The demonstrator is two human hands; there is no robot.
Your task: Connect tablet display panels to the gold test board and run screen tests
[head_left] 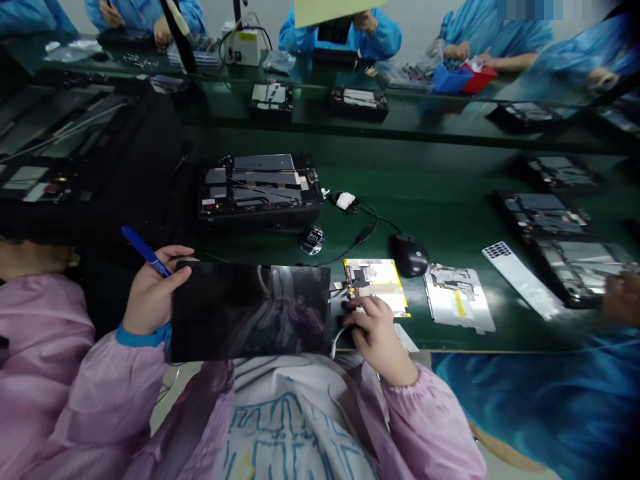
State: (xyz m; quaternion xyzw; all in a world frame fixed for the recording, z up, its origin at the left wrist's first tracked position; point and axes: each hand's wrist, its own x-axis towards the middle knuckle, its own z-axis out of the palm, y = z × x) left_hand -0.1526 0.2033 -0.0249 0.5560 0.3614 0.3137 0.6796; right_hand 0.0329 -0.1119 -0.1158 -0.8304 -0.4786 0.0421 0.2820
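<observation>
A dark, glossy tablet screen (250,310) lies at the near edge of the bench, over my lap. My left hand (153,290) grips its left edge, with the thumb on top and a blue pen (145,250) tucked between the fingers. Just beyond the screen's right edge is a battery with a circuit board (383,283), silver with yellow borders. My right hand (373,327) bends over the battery's near left corner, fingers curled together; what they pinch is hidden. A white cable (336,341) runs beside that hand.
A black mouse (410,255) and a metal plate with a board (459,297) lie to the right. Beyond the screen stands a stack of opened tablet housings (260,187). A large black stack (100,160) is at left. Co-workers sit opposite and on both sides.
</observation>
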